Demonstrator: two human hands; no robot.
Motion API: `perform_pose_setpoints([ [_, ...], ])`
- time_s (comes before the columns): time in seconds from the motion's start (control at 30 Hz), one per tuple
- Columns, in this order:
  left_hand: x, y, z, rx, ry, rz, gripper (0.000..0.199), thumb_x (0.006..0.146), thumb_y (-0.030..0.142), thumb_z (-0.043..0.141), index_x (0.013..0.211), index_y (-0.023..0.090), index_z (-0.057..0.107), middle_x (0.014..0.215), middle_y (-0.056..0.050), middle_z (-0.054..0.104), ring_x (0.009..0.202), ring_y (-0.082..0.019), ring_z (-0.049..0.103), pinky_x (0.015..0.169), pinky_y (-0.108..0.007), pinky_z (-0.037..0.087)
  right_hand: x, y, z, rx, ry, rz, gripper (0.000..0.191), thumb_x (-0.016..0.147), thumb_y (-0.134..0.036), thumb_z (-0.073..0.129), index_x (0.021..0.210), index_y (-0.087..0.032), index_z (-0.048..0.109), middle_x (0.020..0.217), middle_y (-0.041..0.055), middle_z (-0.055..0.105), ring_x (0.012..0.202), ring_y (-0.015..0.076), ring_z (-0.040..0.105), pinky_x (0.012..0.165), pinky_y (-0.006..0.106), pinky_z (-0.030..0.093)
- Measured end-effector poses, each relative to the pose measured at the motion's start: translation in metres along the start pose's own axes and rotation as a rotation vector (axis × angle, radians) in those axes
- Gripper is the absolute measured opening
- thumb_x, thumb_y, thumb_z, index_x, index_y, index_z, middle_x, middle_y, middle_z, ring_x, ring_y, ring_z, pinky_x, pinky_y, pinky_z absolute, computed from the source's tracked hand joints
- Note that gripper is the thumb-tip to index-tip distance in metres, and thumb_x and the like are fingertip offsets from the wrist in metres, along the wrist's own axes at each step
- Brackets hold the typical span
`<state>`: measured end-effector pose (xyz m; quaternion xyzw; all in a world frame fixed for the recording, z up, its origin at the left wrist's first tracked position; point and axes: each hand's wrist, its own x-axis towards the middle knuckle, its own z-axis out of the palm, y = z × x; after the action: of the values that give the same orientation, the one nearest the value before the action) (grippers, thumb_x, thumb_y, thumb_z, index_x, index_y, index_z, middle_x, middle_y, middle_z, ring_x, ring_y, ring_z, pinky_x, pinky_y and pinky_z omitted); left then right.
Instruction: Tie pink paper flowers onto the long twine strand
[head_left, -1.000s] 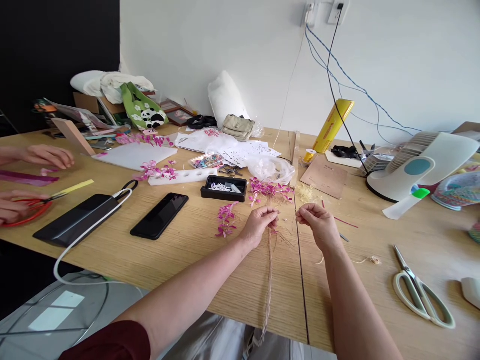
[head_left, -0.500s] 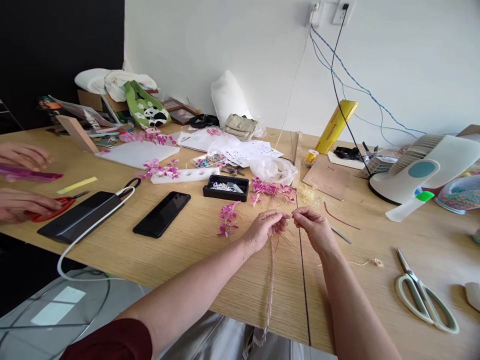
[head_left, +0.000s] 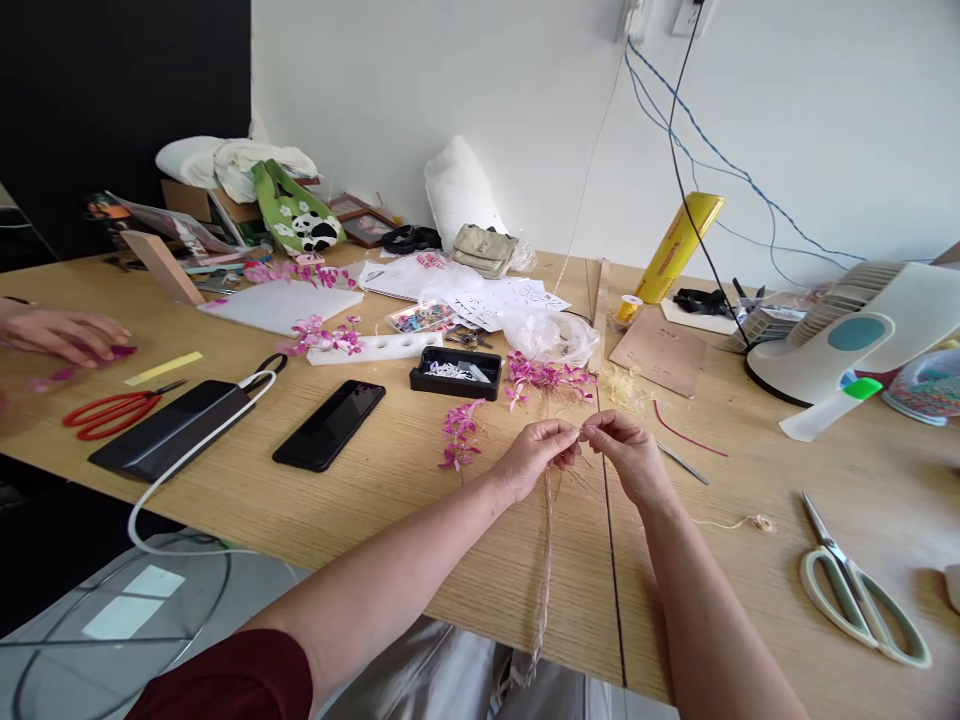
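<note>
My left hand (head_left: 541, 452) is closed in a pinch over the table, around thin strands at the top of a braided cord (head_left: 547, 560). The cord hangs down across the table's front edge to my lap. My right hand (head_left: 624, 452) also pinches, its fingertips meeting those of the left; what sits between them is too small to make out. Fine brown wires stick out below both hands. Just beyond lies a bunch of pink flowers (head_left: 551, 378), and a smaller pink flower sprig (head_left: 459, 435) rests left of my left hand.
White-handled scissors (head_left: 862, 590) lie at right, near a white fan (head_left: 832, 330). On the left are a black phone (head_left: 330, 425), a dark power bank (head_left: 176, 430) with a white cable, and red scissors (head_left: 112, 412). Another person's hand (head_left: 71, 332) works at the far left.
The other person's hand has let go of the red scissors, which now lie on the table. My two hands stay pinched together, with the view shifted slightly.
</note>
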<state>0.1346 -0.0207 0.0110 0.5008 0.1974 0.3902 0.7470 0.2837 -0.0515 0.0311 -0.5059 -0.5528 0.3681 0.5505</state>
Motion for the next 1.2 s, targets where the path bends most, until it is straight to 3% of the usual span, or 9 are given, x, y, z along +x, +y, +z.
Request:
perform_pose_setpoints([
  [0.23,0.0026,0.0019,0.0015,0.140,0.092,0.077,0.021,0.072,0.032,0.061,0.074,0.012,0.061,0.065,0.000,0.052,0.060,-0.007,0.045,0.058,-0.022,0.035,-0.0001,0.0042,-0.0017,-0.033,-0.020,0.012,0.013,0.072,-0.032,0.064,0.071,-0.019,0.061,0.063,-0.0017,0.056,0.057,0.0100,0.046,0.055,0.025,0.037],
  [0.37,0.0033,0.0019,0.0031,0.165,0.165,0.074,0.024,0.070,0.031,0.062,0.084,0.011,0.062,0.073,-0.004,0.059,0.066,-0.010,0.051,0.060,-0.023,0.039,0.0001,0.0056,-0.0040,-0.024,-0.012,0.031,0.016,0.072,-0.034,0.064,0.070,-0.019,0.060,0.058,-0.0031,0.052,0.054,0.0094,0.045,0.054,0.024,0.036],
  [0.5,0.0035,0.0002,0.0025,0.262,0.165,0.126,0.025,0.072,0.026,0.061,0.092,0.012,0.062,0.081,-0.006,0.061,0.069,-0.011,0.052,0.063,-0.023,0.040,-0.0001,0.0038,-0.0034,-0.023,-0.007,0.045,0.019,0.072,-0.036,0.063,0.070,-0.018,0.059,0.057,-0.0025,0.051,0.054,0.0100,0.045,0.053,0.025,0.037],
  [0.73,0.0038,-0.0030,0.0006,0.375,0.204,0.238,0.031,0.074,0.023,0.059,0.104,0.017,0.052,0.068,0.002,0.053,0.062,-0.009,0.049,0.059,-0.020,0.040,-0.0009,0.0028,-0.0004,-0.011,-0.011,0.067,0.020,0.072,-0.037,0.063,0.068,-0.019,0.058,0.056,-0.0027,0.050,0.053,0.0101,0.044,0.054,0.025,0.036],
  [1.0,0.0039,0.0006,-0.0032,0.679,0.216,0.403,0.015,0.079,0.023,0.055,0.085,0.016,0.068,0.083,-0.007,0.063,0.079,-0.015,0.056,0.073,-0.027,0.043,-0.0008,0.0060,0.0005,-0.018,-0.032,0.078,0.019,0.072,-0.037,0.063,0.070,-0.018,0.058,0.055,-0.0034,0.049,0.053,0.0100,0.044,0.053,0.024,0.034],
  [1.2,0.0054,0.0030,-0.0039,0.736,0.266,0.402,0.012,0.076,0.020,0.058,0.076,0.018,0.070,0.072,-0.005,0.062,0.070,-0.015,0.055,0.067,-0.026,0.042,-0.0007,0.0033,0.0030,-0.062,-0.030,0.073,0.020,0.071,-0.037,0.062,0.067,-0.018,0.056,0.055,-0.0034,0.048,0.053,0.0102,0.043,0.054,0.025,0.034],
])
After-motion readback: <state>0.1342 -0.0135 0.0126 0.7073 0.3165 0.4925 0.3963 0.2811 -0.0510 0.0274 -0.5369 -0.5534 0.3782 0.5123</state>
